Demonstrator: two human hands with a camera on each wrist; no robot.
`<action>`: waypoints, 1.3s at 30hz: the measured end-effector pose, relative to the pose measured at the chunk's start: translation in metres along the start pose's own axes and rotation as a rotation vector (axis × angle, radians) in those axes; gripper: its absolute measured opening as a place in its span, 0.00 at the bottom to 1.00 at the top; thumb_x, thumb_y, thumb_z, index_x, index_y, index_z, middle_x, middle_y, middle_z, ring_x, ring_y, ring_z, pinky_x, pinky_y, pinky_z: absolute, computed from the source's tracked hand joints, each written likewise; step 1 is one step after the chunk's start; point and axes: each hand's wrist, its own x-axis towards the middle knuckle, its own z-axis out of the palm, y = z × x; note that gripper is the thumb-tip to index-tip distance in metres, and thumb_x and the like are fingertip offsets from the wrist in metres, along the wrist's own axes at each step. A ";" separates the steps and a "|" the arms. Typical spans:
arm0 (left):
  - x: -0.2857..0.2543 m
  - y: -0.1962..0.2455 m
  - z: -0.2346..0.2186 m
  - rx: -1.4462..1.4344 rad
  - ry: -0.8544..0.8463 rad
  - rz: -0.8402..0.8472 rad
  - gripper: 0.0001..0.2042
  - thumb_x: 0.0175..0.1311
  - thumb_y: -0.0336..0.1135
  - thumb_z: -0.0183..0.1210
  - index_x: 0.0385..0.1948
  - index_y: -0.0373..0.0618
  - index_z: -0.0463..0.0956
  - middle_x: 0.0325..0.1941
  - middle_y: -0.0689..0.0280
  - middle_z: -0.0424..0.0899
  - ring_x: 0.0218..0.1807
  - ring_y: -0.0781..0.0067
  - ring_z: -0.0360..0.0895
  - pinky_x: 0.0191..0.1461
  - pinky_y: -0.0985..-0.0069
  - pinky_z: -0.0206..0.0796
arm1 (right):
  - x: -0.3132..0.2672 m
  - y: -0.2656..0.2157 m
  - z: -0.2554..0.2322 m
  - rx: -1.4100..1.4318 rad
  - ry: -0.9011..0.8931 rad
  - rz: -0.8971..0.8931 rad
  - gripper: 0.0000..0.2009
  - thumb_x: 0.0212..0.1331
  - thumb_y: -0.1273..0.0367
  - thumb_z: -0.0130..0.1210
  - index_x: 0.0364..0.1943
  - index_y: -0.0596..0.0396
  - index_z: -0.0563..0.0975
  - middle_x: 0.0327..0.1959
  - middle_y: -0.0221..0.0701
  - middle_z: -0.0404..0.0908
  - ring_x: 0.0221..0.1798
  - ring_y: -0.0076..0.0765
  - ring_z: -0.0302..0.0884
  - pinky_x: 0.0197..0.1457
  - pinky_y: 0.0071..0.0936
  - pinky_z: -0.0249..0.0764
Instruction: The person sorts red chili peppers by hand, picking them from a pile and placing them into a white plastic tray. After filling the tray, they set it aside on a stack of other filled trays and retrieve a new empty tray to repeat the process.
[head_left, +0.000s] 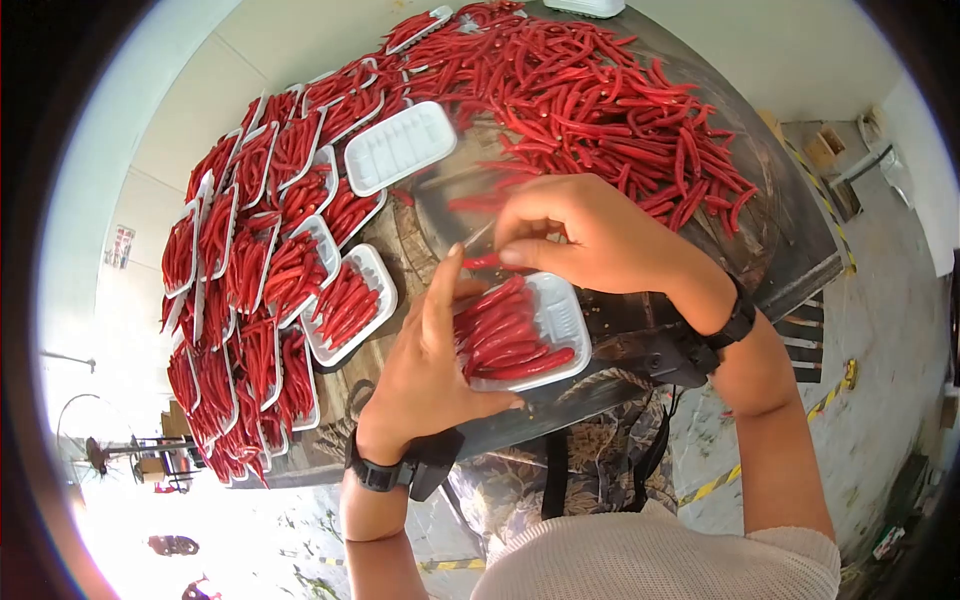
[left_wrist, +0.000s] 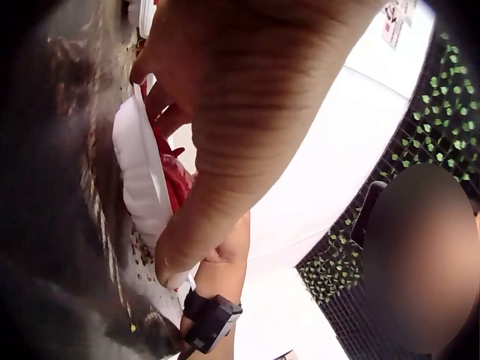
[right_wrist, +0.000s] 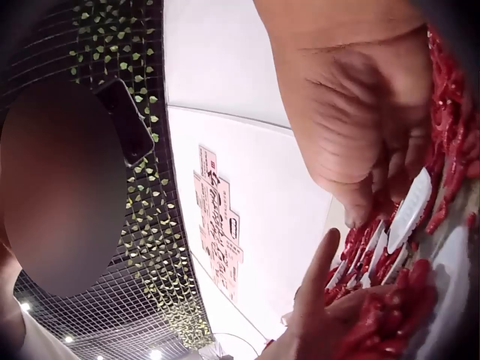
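A white foam tray [head_left: 565, 318] of red chili peppers [head_left: 500, 330] sits at the table's near edge. Spanning its left side, my left hand [head_left: 420, 355] grips it, thumb along the near rim and fingers toward the far rim. The left wrist view shows the tray's outer wall [left_wrist: 139, 169] tilted between thumb and fingertips. Above the tray's far side, my right hand [head_left: 585, 235] pinches a red chili pepper [head_left: 484, 261] between thumb and curled fingers. From the right wrist, the right hand [right_wrist: 367, 120] hides what its fingertips hold.
A large heap of loose chili peppers [head_left: 600, 100] covers the table's far right. Filled trays [head_left: 348, 300] stand stacked in rows at left. One bare white tray [head_left: 400, 147] lies beyond my left hand. Another white tray [head_left: 585, 6] is at the far edge.
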 end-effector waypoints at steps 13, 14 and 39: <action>0.002 0.006 0.001 0.083 0.105 0.036 0.70 0.21 0.36 0.86 0.77 0.39 0.48 0.60 0.49 0.77 0.60 0.43 0.74 0.67 0.54 0.64 | -0.003 0.000 0.020 -0.143 -0.244 -0.139 0.08 0.53 0.68 0.67 0.33 0.56 0.83 0.28 0.37 0.79 0.35 0.48 0.78 0.41 0.42 0.72; 0.002 0.006 0.001 0.090 0.101 0.039 0.69 0.21 0.35 0.85 0.77 0.39 0.48 0.61 0.49 0.77 0.60 0.43 0.74 0.67 0.54 0.64 | -0.002 0.001 0.020 -0.144 -0.146 -0.150 0.07 0.54 0.67 0.67 0.33 0.56 0.83 0.29 0.37 0.79 0.36 0.48 0.78 0.41 0.42 0.73; 0.002 0.001 0.002 0.022 0.147 -0.020 0.69 0.25 0.35 0.86 0.77 0.42 0.47 0.63 0.48 0.75 0.65 0.45 0.73 0.71 0.59 0.66 | -0.003 -0.027 0.008 -0.217 -0.248 -0.083 0.07 0.53 0.70 0.68 0.33 0.55 0.83 0.33 0.35 0.81 0.38 0.47 0.79 0.41 0.40 0.74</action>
